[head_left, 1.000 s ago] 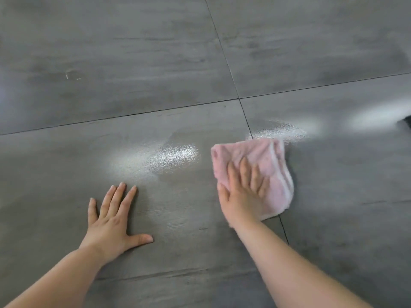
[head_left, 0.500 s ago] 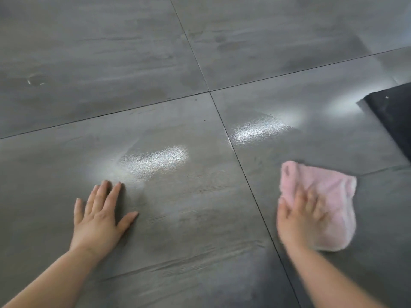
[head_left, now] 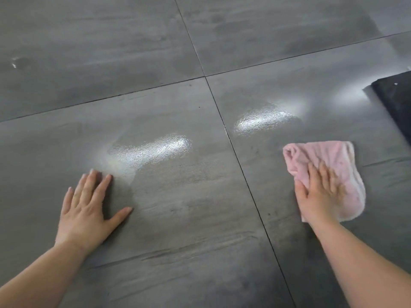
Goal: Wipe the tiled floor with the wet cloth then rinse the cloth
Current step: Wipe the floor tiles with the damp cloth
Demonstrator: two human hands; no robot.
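A pink cloth (head_left: 329, 158) lies flat on the grey tiled floor (head_left: 189, 196), on the tile to the right of the grout line. My right hand (head_left: 320, 192) presses down on the cloth's near left part, fingers spread and slightly blurred. Flat on the left tile rests my left hand (head_left: 89, 205), fingers apart and holding nothing. Wet, shiny streaks show on the floor between and beyond the hands.
A dark mat or black object (head_left: 398, 96) sits at the right edge, just beyond the cloth. Grout lines cross near the upper middle. Bare grey tiles stretch to the left and far side.
My right hand has slid the cloth from the middle grout line to the right tile, then slightly farther right. The left hand has stayed planted. The view has shifted, bringing the dark object in.
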